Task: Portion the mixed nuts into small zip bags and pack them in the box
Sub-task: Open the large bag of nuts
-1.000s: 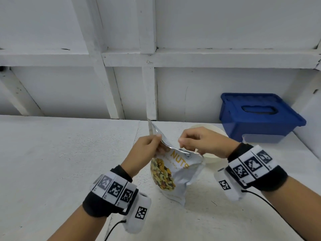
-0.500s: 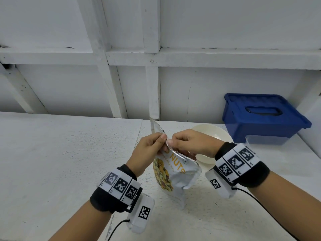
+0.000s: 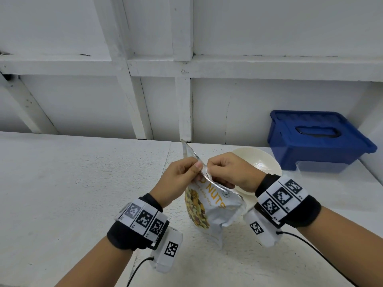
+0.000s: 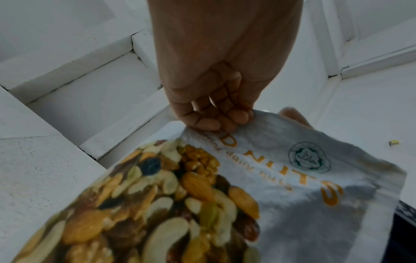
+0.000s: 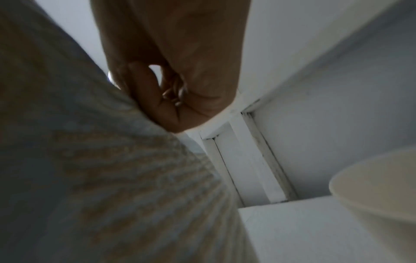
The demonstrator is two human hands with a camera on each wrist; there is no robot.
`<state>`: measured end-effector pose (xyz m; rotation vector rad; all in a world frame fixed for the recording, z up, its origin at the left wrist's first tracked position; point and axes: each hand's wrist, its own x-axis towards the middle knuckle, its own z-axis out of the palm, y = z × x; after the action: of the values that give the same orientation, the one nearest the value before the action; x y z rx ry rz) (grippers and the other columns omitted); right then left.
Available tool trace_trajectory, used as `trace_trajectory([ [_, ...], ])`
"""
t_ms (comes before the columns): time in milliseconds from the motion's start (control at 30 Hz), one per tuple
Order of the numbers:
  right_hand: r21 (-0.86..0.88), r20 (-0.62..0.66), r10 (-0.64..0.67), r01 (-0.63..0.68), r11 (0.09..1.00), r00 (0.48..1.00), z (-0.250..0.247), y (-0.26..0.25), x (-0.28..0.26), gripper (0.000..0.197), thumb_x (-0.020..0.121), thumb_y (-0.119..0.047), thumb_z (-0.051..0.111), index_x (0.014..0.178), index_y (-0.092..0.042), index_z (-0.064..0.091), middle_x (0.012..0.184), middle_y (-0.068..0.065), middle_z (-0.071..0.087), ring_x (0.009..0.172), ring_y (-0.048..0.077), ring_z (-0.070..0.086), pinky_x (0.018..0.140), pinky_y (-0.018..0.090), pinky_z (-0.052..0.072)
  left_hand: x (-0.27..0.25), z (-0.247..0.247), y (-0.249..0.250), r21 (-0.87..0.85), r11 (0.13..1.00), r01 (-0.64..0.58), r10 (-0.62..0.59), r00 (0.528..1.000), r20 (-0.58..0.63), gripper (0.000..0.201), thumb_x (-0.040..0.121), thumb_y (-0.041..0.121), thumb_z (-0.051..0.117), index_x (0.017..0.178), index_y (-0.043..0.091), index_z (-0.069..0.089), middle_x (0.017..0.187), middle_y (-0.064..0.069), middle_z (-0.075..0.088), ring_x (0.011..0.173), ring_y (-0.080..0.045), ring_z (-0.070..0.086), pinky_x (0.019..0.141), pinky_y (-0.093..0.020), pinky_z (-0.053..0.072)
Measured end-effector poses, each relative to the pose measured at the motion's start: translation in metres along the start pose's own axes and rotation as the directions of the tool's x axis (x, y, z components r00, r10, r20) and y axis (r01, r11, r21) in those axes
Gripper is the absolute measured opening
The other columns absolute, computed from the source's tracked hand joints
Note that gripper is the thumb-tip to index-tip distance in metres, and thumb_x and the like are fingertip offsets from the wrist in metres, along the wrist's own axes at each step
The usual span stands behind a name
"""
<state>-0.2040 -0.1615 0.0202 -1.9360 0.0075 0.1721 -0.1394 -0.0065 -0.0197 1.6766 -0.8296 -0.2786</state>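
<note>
A white, rough-textured table (image 3: 62, 193) runs up to a white panelled wall. On it, just behind the right hand's (image 3: 230, 171) grip, sits a cream bowl (image 3: 267, 160). Farther right of the grip, at the wall, stands a blue lidded box (image 3: 317, 139).

On the front of the silver nut pouch (image 3: 215, 206) we read orange capitals "NUTS", with a "D" from a cut-off word before them. A smaller orange line beneath is too blurred to read, as is the round green seal (image 4: 309, 157) beside it.
</note>
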Motion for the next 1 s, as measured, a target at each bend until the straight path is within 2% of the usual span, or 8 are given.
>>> trace_trajectory([
  [100, 0.172, -0.107, 0.029, -0.011, 0.985, 0.994, -0.004, 0.006, 0.000, 0.036, 0.090, 0.004, 0.042, 0.056, -0.007, 0.042, 0.039, -0.005, 0.036, 0.032, 0.006, 0.028, 0.033, 0.015, 0.022, -0.003, -0.009, 0.000, 0.036, 0.999, -0.037, 0.035, 0.999, 0.037, 0.053, 0.080, 0.048, 0.050, 0.073, -0.004, 0.057, 0.066, -0.013, 0.055, 0.067, -0.028, 0.052, 0.065, -0.041, 0.045],
  [267, 0.249, -0.267, 0.096, -0.028, 0.968, 0.959, -0.035, 0.015, 0.001, 0.040, 0.091, 0.002, 0.039, 0.053, -0.009, 0.033, 0.039, -0.003, 0.031, 0.031, 0.008, 0.025, 0.035, 0.012, 0.020, -0.015, -0.043, 0.007, 0.089, 0.996, 0.007, -0.022, 0.985, 0.169, 0.030, 0.072, 0.047, 0.054, 0.051, 0.026, 0.054, 0.053, 0.006, 0.056, 0.060, -0.005, 0.058, 0.062, -0.014, 0.044],
  [367, 0.109, -0.221, 0.111, -0.089, 0.990, 0.969, -0.037, 0.008, -0.006, 0.034, 0.093, -0.009, 0.043, 0.059, -0.009, 0.044, 0.043, -0.003, 0.038, 0.036, 0.010, 0.033, 0.038, 0.017, 0.028, -0.007, -0.059, 0.022, 0.193, 0.980, 0.046, -0.099, 0.956, 0.275, 0.033, 0.073, 0.052, 0.055, 0.051, 0.027, 0.055, 0.052, 0.005, 0.057, 0.054, -0.003, 0.056, 0.059, -0.013, 0.045],
  [533, -0.335, -0.116, 0.262, -0.286, 0.898, 0.958, -0.028, -0.026, -0.039, 0.060, 0.086, -0.065, 0.032, 0.071, -0.011, 0.055, 0.054, -0.001, 0.051, 0.046, 0.011, 0.050, 0.044, 0.022, 0.041, 0.033, -0.059, 0.047, 0.595, 0.804, -0.016, 0.020, 1.000, 0.000, 0.029, 0.089, 0.047, 0.048, 0.083, 0.019, 0.050, 0.070, 0.006, 0.050, 0.062, -0.007, 0.048, 0.059, -0.023, 0.043],
  [600, -0.408, -0.051, 0.332, -0.323, 0.854, 0.942, -0.023, -0.029, -0.051, 0.060, 0.082, -0.065, 0.039, 0.085, -0.008, 0.060, 0.063, 0.002, 0.060, 0.050, 0.011, 0.058, 0.046, 0.021, 0.046, 0.049, -0.048, 0.056, 0.710, 0.704, 0.020, -0.099, 0.993, 0.070, 0.048, 0.085, 0.059, 0.039, 0.095, 0.015, 0.054, 0.078, 0.004, 0.054, 0.070, -0.009, 0.052, 0.061, -0.020, 0.042],
  [767, 0.307, -0.210, 0.383, -0.311, 0.900, 0.900, -0.013, -0.014, -0.048, 0.015, 0.091, -0.004, 0.053, 0.085, 0.009, 0.057, 0.076, 0.017, 0.061, 0.056, 0.015, 0.062, 0.059, 0.028, 0.058, 0.066, -0.018, 0.057, 0.836, 0.548, -0.007, -0.256, 0.950, 0.176, 0.051, 0.093, 0.050, 0.041, 0.061, 0.012, 0.049, 0.053, 0.000, 0.045, 0.045, -0.009, 0.043, 0.040, -0.015, 0.030],
  [867, 0.702, -0.245, 0.520, -0.220, 0.678, 0.819, -0.010, -0.007, -0.040, 0.014, 0.086, 0.012, 0.047, 0.078, 0.005, 0.057, 0.076, 0.019, 0.058, 0.064, 0.024, 0.059, 0.052, 0.031, 0.056, 0.057, -0.013, 0.045, 0.689, 0.718, 0.100, -0.238, 0.965, 0.108, 0.047, 0.098, 0.035, 0.041, 0.057, 0.011, 0.043, 0.053, -0.001, 0.044, 0.043, -0.008, 0.045, 0.036, -0.007, 0.033],
  [1000, 0.884, -0.251, 0.588, -0.066, 0.463, 0.769, -0.010, 0.012, -0.028, 0.022, 0.091, 0.011, 0.035, 0.104, 0.007, 0.052, 0.099, 0.021, 0.052, 0.072, 0.026, 0.052, 0.059, 0.040, 0.053, 0.031, -0.005, 0.028, 0.097, 0.913, 0.396, -0.400, 0.916, 0.022, 0.038, 0.097, 0.024, 0.047, 0.063, 0.007, 0.048, 0.060, -0.006, 0.049, 0.050, -0.013, 0.051, 0.049, -0.022, 0.051],
])
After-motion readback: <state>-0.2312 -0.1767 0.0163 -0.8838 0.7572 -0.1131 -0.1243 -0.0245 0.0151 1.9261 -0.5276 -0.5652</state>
